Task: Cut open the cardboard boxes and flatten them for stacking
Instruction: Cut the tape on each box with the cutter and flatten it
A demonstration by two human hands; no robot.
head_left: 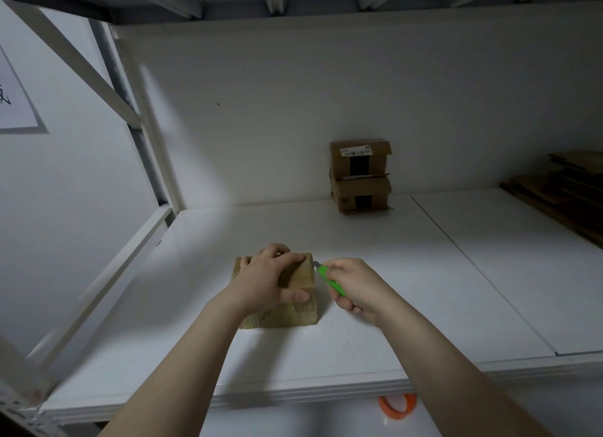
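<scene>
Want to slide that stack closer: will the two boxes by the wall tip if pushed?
Pushed high, on the top box, it would probably topple: the stack is taller than wide. Pushed at the lower box it likely slides, the shelf looking smooth. Loose flap edges suggest soft walls.

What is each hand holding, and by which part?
The right hand grips the green utility knife by its handle; the left hand holds the small cardboard box by its top.
</scene>
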